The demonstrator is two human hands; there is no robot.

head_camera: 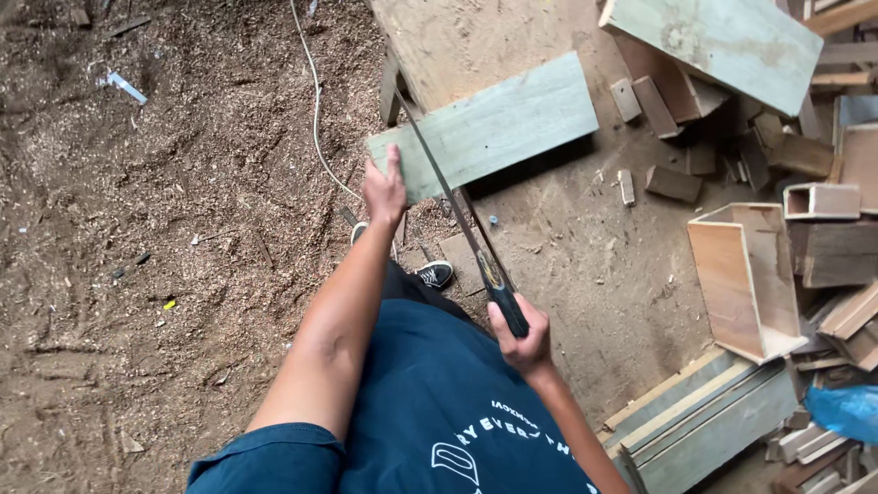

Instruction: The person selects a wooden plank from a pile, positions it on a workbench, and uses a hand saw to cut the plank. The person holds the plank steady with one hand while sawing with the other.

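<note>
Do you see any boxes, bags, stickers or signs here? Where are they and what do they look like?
Open wooden box: on the floor at right, tilted, light brown, nothing visible inside.
Small wooden box: just right of it, rectangular, pale wood.
Blue plastic bag: lower right edge, crumpled, bright blue.
Shirt print: white lettering and a shape on the person's dark blue shirt.
No signs or screens.

left hand [385, 189]: arm outstretched, palm down, fingers flat | right hand [521, 336]: elbow bent, fist clenched
</note>
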